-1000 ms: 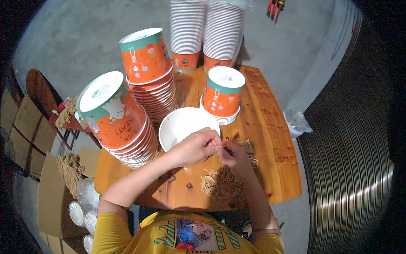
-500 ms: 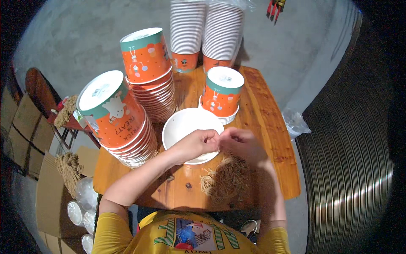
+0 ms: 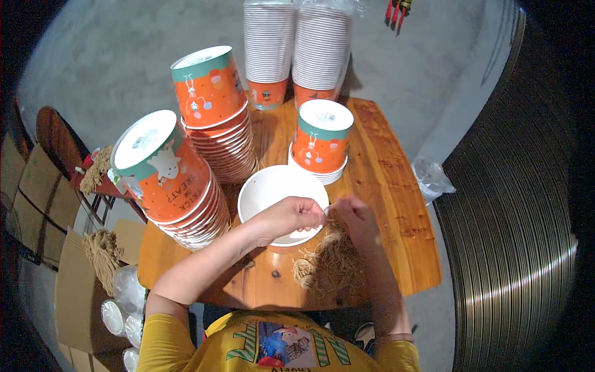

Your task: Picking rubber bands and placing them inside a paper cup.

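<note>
Left hand (image 3: pixel 290 217) sits over the near rim of the open white cup (image 3: pixel 273 189), fingers pinched together on a thin pale strand at the rim's right side; the strand itself is too fine to make out fully. Right hand (image 3: pixel 356 218) is just beside it, fingertips closed on the same spot, so both grips meet at the cup's right edge. Cup stands mouth-up near the middle of the wooden counter (image 3: pixel 396 204). Under the right hand and forearm lies a loose pile of tan twine (image 3: pixel 328 266), on the counter's near edge, touching the cup's base area. Behind the cup: a short stack of orange cups (image 3: pixel 321 146), bottom-up. Left of it, two taller orange stacks, one leaning toward the left (image 3: pixel 170 177), one further back (image 3: pixel 214 99). Two tall white-sided stacks (image 3: pixel 296 43) at the far edge. Off the counter on the left: cardboard boxes (image 3: pixel 28 198), more twine bundles (image 3: pixel 102 251), clear lids (image 3: pixel 121 304). Crumpled clear bag (image 3: pixel 431 177) on the floor to the right.
</note>
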Tool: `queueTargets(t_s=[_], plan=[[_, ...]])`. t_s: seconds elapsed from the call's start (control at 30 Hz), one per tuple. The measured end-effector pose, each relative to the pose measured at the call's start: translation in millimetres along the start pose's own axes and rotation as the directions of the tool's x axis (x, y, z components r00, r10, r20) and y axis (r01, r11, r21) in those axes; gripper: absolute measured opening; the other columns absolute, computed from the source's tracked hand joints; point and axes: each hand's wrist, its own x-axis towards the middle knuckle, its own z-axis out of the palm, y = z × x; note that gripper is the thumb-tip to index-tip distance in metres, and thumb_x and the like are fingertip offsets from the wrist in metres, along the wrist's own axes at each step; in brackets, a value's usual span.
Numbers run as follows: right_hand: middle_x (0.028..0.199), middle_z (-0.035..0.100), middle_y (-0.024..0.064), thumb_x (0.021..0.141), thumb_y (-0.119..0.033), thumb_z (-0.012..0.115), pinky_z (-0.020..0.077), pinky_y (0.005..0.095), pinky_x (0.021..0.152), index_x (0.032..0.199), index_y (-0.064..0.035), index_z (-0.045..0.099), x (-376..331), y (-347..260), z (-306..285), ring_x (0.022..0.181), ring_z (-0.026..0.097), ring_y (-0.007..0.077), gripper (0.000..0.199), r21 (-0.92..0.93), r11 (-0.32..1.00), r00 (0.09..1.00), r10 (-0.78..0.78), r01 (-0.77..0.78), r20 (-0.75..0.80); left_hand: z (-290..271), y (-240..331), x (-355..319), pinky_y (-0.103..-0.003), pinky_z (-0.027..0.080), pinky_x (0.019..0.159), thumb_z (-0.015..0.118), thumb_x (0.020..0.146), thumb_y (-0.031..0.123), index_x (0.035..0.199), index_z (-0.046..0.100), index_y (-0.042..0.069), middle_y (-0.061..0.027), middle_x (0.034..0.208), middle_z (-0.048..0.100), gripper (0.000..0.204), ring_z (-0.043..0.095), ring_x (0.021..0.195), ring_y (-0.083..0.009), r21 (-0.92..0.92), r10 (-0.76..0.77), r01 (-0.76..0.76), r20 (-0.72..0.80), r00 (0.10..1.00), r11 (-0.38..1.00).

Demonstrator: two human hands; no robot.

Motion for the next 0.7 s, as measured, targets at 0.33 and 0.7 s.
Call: queueTargets(t_s=[0.33,0.7], plan=[[0.074,0.050,-0.0046,0.087,-0.008,0.060,0.0362,0.0188,0.058,0.089,-0.0032,0.057,-26,-4,11,0.065,0.043,0.0032,0.006,-0.288,0.928,0.966,-0.258,0.238,-0.030,4,2,4,-0.019,0.038,0.061,0.062,0.087,0.018,0.083,0.055,0.006,0.0038,0.072,0.052,0.014,0.046,0.066,-0.0047,0.018,-0.017,0.017,-0.007,1.000,1.000],[0.067,0.048,-0.0006,0.085,-0.008,0.060,0.0378,0.0238,0.055,0.087,-0.0036,0.055,-37,-16,17,0.060,0.044,0.0079,0.007,-0.340,0.875,0.927,-0.375,0.345,-0.024,4,4,4,-0.019,0.037,0.062,0.061,0.087,0.017,0.085,0.054,0.006,0.0039,0.074,0.051,0.013,0.046,0.067,-0.0047,0.050,-0.021,0.022,-0.013,1.000,0.999]])
